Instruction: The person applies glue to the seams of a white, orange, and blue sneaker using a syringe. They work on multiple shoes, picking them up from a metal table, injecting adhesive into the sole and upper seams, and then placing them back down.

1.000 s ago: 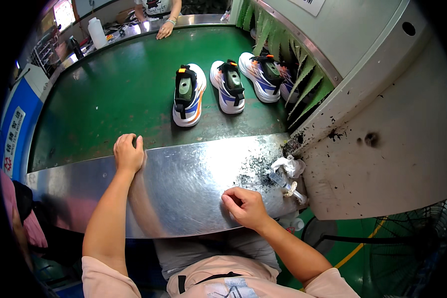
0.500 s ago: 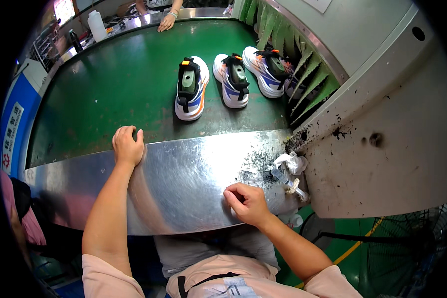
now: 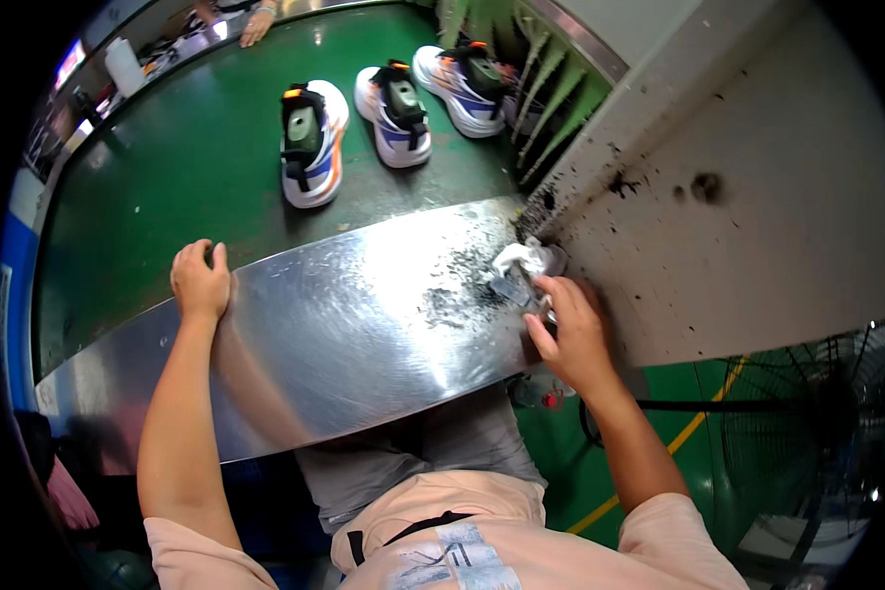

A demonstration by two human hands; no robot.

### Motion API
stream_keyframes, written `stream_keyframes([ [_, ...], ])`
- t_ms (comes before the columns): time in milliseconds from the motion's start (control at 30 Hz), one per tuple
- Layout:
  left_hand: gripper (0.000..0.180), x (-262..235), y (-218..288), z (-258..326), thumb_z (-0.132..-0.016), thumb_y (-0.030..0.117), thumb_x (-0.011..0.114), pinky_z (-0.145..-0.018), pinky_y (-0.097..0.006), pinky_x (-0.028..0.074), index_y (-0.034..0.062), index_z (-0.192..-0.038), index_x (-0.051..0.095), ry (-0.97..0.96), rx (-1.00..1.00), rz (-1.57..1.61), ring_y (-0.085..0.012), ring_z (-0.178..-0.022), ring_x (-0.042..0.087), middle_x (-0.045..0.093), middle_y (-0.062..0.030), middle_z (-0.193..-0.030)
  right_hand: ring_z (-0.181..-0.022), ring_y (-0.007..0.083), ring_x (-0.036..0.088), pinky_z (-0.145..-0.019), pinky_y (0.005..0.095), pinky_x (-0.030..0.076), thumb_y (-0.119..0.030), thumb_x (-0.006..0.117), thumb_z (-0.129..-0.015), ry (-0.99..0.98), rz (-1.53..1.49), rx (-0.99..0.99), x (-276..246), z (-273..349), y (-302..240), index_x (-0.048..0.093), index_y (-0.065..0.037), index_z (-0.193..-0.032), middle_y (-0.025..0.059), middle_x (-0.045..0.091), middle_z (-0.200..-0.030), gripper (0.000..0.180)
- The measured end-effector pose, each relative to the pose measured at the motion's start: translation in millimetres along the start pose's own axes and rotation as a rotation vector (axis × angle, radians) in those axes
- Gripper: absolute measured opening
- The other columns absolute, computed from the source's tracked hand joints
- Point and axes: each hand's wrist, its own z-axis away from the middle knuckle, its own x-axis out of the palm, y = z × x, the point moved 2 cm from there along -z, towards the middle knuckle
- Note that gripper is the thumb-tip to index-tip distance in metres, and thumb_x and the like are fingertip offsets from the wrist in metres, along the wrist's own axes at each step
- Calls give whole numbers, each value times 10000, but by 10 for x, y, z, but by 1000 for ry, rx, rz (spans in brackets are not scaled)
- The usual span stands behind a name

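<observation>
My right hand [image 3: 575, 334] reaches over a clear plastic syringe [image 3: 510, 289] at the right end of the metal ledge. Its thumb and fingers are apart around the syringe's near part, which they partly hide; whether they touch it I cannot tell. A crumpled white cloth [image 3: 531, 259] lies against the syringe. My left hand [image 3: 202, 283] rests on the border between ledge and green belt, fingers loosely bent, thumb apart, holding nothing. Beyond stand white, purple and orange sneakers: a left one [image 3: 315, 145], a middle one [image 3: 394, 115] and a right one [image 3: 462, 88], each with a green insert.
The green belt [image 3: 197, 167] spans the area behind the metal ledge [image 3: 324, 334]. Green strip curtains [image 3: 551, 108] hang at the beige machine [image 3: 728, 216] on the right. Another person's hand [image 3: 257, 27] rests at the far edge, near a white bottle [image 3: 124, 67]. A fan [image 3: 806, 413] stands lower right.
My right hand has moved right and forward from the ledge's middle to the syringe, its fingers opening. My left hand stays at the belt's edge. The whole view has shifted and tilted.
</observation>
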Motion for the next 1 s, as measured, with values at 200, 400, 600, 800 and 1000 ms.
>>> stream_keyframes([
  [200, 314, 82, -42, -7, -916, 308, 570, -958, -422, 420, 33, -1041, 655, 3, 17, 13, -308, -1095, 563, 646, -127, -1100, -1011, 331, 548, -872, 390, 470, -65, 758, -730, -98, 29, -85, 38, 25, 79, 587, -60, -1187, 129, 587, -1056, 488],
  [400, 307, 96, -87, -79, -923, 304, 559, -964, -427, 415, 38, -1040, 656, 17, 51, -14, -304, -1094, 564, 651, -123, -1096, -974, 302, 538, -809, 391, 489, -58, 748, -734, -186, 70, -156, -77, 73, -70, 610, -57, -1132, 99, 567, -968, 421],
  [600, 357, 100, -85, -64, -889, 316, 599, -992, -422, 404, 49, -1123, 640, -23, 36, -58, -322, -1141, 548, 637, -163, -1135, -803, 166, 594, -647, 275, 510, -165, 667, -884, -351, -653, 401, -200, 267, -95, 548, -73, -1170, 72, 608, -917, 323],
  [800, 548, 184, 350, -196, -810, 274, 703, -989, -395, 445, 0, -1261, 557, -163, 6, 273, -321, -1151, 579, 625, -178, -1216, -760, 125, 624, -671, 257, 528, -230, 559, -977, -243, -1569, 535, 177, 300, -364, 474, -74, -1178, 143, 631, -1091, 269],
  [1000, 1074, 370, 1239, -472, -578, 300, 914, -1048, -345, 403, -87, -1400, 343, -340, -62, 624, -290, -1248, 527, 515, -233, -1364, -1225, 225, 477, -881, 307, 506, -109, 885, -670, -403, -1222, 230, 320, 183, -621, 302, -110, -1438, 105, 340, -1353, 965],
])
